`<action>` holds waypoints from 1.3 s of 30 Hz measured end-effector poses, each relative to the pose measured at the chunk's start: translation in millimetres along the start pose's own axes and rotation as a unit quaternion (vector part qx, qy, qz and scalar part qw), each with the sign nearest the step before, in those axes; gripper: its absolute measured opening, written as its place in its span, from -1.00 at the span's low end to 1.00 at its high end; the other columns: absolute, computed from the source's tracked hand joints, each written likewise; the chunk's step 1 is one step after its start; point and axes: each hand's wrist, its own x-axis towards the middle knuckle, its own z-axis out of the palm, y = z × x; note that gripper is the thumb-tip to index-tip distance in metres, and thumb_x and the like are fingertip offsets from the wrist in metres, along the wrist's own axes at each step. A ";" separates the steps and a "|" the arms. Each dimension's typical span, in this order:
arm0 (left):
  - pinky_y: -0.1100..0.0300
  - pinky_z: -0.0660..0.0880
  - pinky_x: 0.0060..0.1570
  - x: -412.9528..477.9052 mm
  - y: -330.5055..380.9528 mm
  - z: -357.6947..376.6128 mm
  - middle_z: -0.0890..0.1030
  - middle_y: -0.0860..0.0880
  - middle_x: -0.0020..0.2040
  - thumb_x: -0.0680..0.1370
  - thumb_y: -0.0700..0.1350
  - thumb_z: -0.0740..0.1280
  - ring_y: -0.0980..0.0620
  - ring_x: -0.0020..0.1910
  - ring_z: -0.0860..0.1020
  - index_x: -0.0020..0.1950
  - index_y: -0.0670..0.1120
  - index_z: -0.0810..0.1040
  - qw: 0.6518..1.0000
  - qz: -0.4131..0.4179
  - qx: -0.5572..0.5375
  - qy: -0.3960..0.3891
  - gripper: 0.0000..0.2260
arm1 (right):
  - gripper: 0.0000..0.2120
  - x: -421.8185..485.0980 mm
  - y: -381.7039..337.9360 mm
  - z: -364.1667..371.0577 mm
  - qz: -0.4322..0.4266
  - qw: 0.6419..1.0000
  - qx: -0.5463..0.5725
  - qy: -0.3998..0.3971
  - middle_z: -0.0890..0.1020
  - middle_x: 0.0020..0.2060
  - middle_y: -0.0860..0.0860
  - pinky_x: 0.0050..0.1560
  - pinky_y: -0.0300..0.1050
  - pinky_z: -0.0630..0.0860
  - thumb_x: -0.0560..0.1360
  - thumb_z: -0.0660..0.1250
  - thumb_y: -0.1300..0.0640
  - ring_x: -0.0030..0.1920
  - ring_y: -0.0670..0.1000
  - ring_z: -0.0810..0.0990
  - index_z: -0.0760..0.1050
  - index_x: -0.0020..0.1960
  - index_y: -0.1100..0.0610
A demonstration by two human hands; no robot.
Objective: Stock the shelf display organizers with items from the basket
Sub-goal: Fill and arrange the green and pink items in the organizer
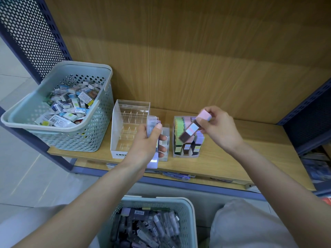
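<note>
While the right hand (220, 130) pinches a pink-topped box (192, 128) over the near-full clear tray (186, 155), the left hand (144, 146) grips a lilac pack (151, 122) — the gridded acrylic organizer (125, 122) stands empty.

Only one text could be read: the letters "=MON", printed in black on the white front strip of the clear organizer (120, 154). The left hand (146, 145) covered the rest of that word. In the basket (59, 130) on the shelf, several small boxes carried white barcode labels (57, 120) – their digits were too small to read. The label on the pack (152, 126) gripped by the left hand was blurred, and so was any print on the stick (190, 130) pinched by the right hand (217, 129).
</note>
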 end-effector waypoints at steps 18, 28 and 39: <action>0.28 0.44 -0.50 7.9 -2.1 2.4 0.45 -0.04 -0.16 0.62 0.00 0.17 0.06 -0.48 0.45 0.11 -0.10 0.42 1.000 -0.009 0.021 0.005 -0.80 | -0.84 20.8 52.4 33.7 -0.076 0.942 -0.312 -0.101 0.60 -0.03 0.05 -0.19 -0.08 0.45 0.54 0.22 0.26 -0.11 0.13 0.56 0.49 0.06 0.08; 0.28 0.44 -0.48 8.2 -2.3 0.9 0.45 -0.04 -0.15 0.62 0.01 0.16 0.06 -0.48 0.45 0.16 -0.11 0.42 1.000 -0.011 0.020 0.000 -0.76 | -0.93 23.3 58.6 35.8 -0.084 0.956 -0.254 -0.122 0.52 -0.07 -0.02 -0.10 -0.06 0.47 0.51 0.33 0.17 -0.13 0.05 0.53 0.51 -0.01 0.10; 0.26 0.45 -0.47 6.7 -2.3 0.3 0.45 -0.05 -0.15 0.62 0.00 0.17 0.07 -0.49 0.45 0.14 -0.10 0.42 1.000 -0.015 0.005 -0.005 -0.79 | -0.82 16.3 73.5 41.5 -0.199 0.883 -0.412 -0.105 0.48 0.02 0.09 0.02 -0.04 0.40 0.53 0.23 0.26 0.05 0.14 0.47 0.49 0.12 0.18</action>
